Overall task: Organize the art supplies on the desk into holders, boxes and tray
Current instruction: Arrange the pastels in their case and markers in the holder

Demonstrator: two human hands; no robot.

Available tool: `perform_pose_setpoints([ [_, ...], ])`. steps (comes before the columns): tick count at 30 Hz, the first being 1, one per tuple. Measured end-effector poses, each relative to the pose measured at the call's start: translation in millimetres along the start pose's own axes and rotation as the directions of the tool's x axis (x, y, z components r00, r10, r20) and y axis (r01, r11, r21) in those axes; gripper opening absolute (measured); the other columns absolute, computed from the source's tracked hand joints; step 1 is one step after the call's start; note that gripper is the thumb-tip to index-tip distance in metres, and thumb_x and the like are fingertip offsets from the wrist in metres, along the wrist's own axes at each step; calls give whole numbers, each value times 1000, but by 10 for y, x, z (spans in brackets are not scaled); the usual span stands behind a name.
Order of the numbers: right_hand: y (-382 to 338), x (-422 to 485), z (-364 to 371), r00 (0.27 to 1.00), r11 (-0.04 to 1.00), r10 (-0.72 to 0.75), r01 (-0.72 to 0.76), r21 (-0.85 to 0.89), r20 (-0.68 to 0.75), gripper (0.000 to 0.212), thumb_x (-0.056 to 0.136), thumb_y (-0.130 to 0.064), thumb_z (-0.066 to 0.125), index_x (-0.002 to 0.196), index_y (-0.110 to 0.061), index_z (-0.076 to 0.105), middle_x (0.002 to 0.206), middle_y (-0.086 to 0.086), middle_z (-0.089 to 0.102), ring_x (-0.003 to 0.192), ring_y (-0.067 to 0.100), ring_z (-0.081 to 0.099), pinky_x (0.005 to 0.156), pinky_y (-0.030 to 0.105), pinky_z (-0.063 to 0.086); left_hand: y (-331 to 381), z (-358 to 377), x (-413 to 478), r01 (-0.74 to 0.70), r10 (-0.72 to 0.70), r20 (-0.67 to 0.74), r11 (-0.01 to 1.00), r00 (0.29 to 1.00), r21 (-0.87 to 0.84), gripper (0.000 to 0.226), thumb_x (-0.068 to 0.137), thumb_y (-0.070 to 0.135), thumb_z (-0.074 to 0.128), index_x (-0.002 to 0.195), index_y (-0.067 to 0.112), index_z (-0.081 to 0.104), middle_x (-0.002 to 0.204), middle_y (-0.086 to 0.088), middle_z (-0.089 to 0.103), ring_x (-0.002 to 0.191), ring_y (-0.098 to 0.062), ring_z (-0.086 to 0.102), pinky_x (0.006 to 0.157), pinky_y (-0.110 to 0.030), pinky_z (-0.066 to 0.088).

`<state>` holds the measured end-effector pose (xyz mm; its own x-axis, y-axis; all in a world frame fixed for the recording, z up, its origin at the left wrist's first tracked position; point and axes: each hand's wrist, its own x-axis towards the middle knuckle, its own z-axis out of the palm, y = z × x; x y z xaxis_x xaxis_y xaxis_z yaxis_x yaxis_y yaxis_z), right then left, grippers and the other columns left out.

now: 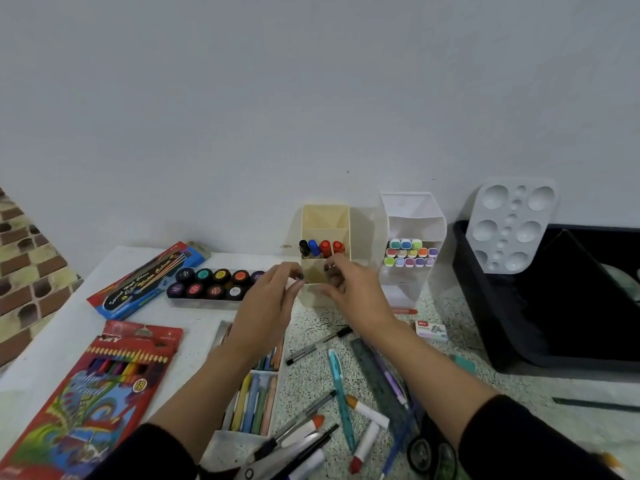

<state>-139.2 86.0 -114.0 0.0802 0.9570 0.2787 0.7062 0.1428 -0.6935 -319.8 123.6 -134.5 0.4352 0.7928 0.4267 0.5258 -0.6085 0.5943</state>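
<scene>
Tipping is the danger: the cream holder (325, 216) stands at the back of the bench (519, 386) with four markers (320, 248) upright in its middle compartment, and a clumsy push could upset it. Left hand (270, 306) and right hand (353, 292) meet at its front compartment with curled fingers. Whether they pinch something, I cannot tell.

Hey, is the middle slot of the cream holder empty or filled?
Partly filled: four markers, black, blue and two red, stand in the cream holder's middle slot.

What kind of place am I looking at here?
Probably a home art desk against a plain wall: a cream holder of markers, paint pots, and a white mixing palette in a black bin.
</scene>
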Motion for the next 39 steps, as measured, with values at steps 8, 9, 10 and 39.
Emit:
perform_pose_setpoints([
  [8, -38, -435, -85, 991, 992, -127, 128, 11, -48, 15, 94, -15, 65, 104, -26, 61, 96, -13, 63, 83, -1, 58, 73, 12, 48, 25, -205, -291, 121, -121, -19, 992, 992, 38, 10, 96, 28, 63, 100, 29, 53, 94, 20, 54, 77, -4, 57, 64, -16, 44],
  [9, -7, -549, -92, 988, 988, -154, 154, 9, 18, 9, 94, -17, 64, 98, -25, 62, 92, -14, 62, 83, -1, 57, 74, 17, 50, 13, -216, -380, 106, -109, 35, 991, 993, 79, 10, 95, 30, 64, 97, 31, 54, 92, 21, 55, 75, -3, 56, 63, -17, 43],
  [10, 41, -661, -88, 976, 982, -186, 186, 2, 114, 4, 93, -21, 63, 93, -24, 65, 89, -15, 63, 85, -1, 56, 78, 23, 51, -3, -215, -473, 80, -93, 101, 989, 991, 124, 9, 95, 33, 64, 97, 33, 56, 91, 21, 55, 76, -1, 55, 65, -18, 43],
  [39, 197, -935, -716, 951, 713, 252, -309, 629, 182, 2, 105, -17, 45, 106, -18, 46, 98, 16, 74, 75, 24, 66, 64, 28, 48, 328, 271, -105, -8, -150, 510, 956, 847, 295, 25, 96, 48, 61, 106, 27, 70, 99, 9, 65, 75, 3, 53, 70, -25, 47],
])
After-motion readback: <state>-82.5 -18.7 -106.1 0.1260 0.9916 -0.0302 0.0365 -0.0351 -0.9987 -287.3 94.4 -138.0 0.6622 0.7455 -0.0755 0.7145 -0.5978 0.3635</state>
